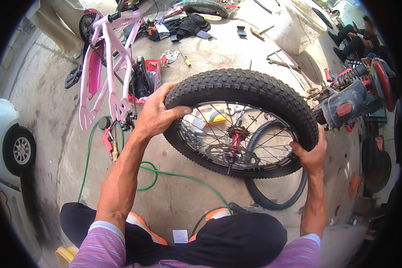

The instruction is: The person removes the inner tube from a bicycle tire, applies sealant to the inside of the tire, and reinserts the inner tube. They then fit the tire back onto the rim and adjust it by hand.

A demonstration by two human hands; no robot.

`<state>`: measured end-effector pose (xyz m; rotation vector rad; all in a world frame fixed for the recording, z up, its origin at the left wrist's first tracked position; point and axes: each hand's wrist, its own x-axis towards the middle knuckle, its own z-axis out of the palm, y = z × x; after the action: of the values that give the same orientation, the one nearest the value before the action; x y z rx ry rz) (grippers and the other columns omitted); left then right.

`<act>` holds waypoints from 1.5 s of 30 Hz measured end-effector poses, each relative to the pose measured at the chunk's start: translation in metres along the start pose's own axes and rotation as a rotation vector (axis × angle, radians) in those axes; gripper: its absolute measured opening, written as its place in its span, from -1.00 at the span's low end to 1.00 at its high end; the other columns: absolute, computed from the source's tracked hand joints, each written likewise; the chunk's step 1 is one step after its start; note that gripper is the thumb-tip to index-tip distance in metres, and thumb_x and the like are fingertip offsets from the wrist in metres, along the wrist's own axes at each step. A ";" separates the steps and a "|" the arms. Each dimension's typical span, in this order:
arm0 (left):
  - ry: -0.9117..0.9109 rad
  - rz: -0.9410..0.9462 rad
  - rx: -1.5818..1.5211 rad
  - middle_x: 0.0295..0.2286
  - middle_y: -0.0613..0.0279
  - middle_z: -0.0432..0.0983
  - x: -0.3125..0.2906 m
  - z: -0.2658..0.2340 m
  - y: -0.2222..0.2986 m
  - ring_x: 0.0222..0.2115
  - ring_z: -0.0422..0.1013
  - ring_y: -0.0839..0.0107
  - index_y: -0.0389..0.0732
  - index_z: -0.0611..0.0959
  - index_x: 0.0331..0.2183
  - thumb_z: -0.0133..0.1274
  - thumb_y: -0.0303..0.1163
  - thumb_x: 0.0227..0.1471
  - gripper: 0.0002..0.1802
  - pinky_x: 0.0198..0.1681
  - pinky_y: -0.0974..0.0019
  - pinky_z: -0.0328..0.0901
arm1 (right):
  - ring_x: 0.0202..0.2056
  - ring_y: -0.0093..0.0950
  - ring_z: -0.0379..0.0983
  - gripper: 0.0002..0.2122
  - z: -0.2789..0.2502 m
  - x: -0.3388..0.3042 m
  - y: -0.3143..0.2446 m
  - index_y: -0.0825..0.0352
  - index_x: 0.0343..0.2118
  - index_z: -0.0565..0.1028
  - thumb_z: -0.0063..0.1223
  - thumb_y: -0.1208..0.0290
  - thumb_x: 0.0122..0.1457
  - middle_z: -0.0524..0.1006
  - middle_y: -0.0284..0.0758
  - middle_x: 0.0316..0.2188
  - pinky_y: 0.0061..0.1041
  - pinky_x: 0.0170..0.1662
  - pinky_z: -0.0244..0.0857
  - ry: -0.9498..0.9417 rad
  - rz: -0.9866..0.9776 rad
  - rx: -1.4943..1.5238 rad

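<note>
Between my two hands I hold a bicycle wheel [245, 80], tilted, with a fat knobbly black tyre, black rim and spokes. At its centre sit a red hub [236, 137], small sprockets and a disc brake rotor [223, 152]. My left hand [158, 111] wraps round the tyre's left side, thumb over the sidewall. Gripping the right side is my right hand [311, 154], its thumb on the inner edge by the rim. A black inner tube [265, 203] lies on the ground below, partly hidden by the wheel. Through the spokes shows a yellow box [215, 115].
A pink bicycle frame [103, 58] stands at the far left, near a standing person's trousers [60, 27]. A green hose [178, 173] with a red air gun [107, 140] crosses the concrete. Tools [283, 62] and a white bucket [295, 27] lie beyond; a motorcycle [348, 98] is right.
</note>
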<state>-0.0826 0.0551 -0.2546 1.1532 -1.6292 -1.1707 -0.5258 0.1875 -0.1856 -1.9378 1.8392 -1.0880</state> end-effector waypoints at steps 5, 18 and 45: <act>-0.230 -0.053 -0.139 -0.12 0.30 0.67 0.012 -0.002 0.021 -0.09 0.52 0.50 -0.32 0.67 0.05 0.55 -0.30 -0.06 -0.34 0.07 0.32 0.40 | -0.08 -0.41 0.63 -0.20 -0.017 -0.030 0.042 0.43 0.20 0.45 0.63 0.27 -0.13 0.69 -0.26 -0.08 -0.37 0.08 0.48 0.068 0.107 -0.026; -0.131 0.102 0.061 0.01 0.09 0.61 0.005 0.069 0.019 0.09 0.51 0.26 -0.29 0.59 0.19 0.55 -0.32 -0.16 -0.14 0.24 0.19 0.33 | 0.05 -0.37 0.51 -0.13 -0.036 -0.138 0.115 0.47 0.30 0.34 0.60 0.19 -0.02 0.56 -0.24 0.07 -0.36 0.20 0.37 0.346 0.142 0.099; -0.470 0.583 0.499 -0.17 -0.02 0.69 0.044 0.047 0.193 -0.13 0.63 0.03 -0.22 0.67 0.09 0.55 -0.40 -0.18 -0.27 -0.01 0.05 0.46 | 0.17 -0.31 0.49 -0.15 -0.042 -0.079 -0.006 0.47 0.31 0.34 0.50 0.17 0.00 0.51 -0.16 0.17 -0.31 0.30 0.31 0.109 0.144 0.252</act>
<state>-0.1801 0.0534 -0.0764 0.6056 -2.5018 -0.6912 -0.5426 0.2750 -0.1795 -1.6087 1.7655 -1.3290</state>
